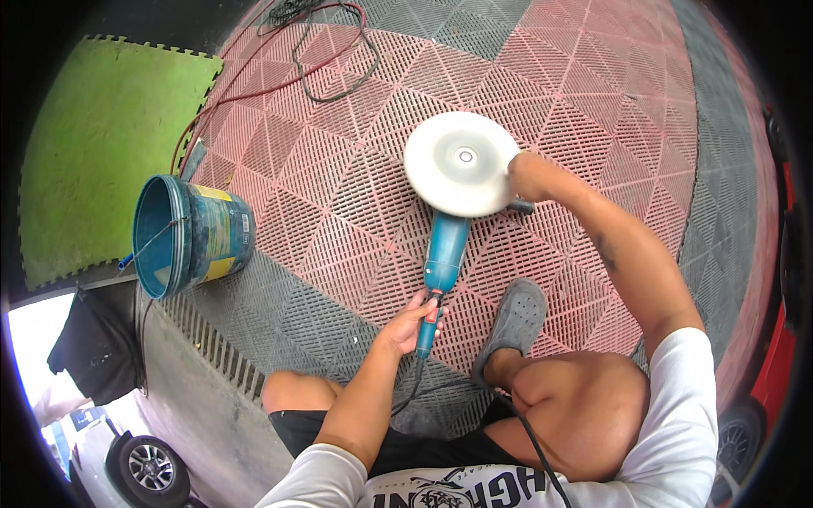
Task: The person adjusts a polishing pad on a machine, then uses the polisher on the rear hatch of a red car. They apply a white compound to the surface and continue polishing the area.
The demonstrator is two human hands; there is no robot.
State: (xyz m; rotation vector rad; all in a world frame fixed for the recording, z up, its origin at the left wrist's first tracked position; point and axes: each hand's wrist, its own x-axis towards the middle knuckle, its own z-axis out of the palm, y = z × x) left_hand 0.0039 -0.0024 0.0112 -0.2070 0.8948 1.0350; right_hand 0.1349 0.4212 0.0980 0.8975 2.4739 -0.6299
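A blue power polisher (447, 250) lies in front of me with its round white pad (461, 182) turned upward. The pad's face looks smeared, as in spinning. My left hand (413, 324) is wrapped around the polisher's rear handle, close to the red trigger. My right hand (535, 176) is closed at the right edge of the pad; whatever its fingers hold is hidden. Just below that hand, a dark side handle (521, 206) sticks out from under the pad. A black power cord (417, 372) runs from the handle's end toward my lap.
A blue bucket (224, 233) with a wire handle is at the left, beside a green foam mat (110, 152). Red and black cables (326, 63) curl over the red and grey floor tiles (330, 203). A grey floor grate (207, 343) runs at lower left. A red car (775, 356) borders the right.
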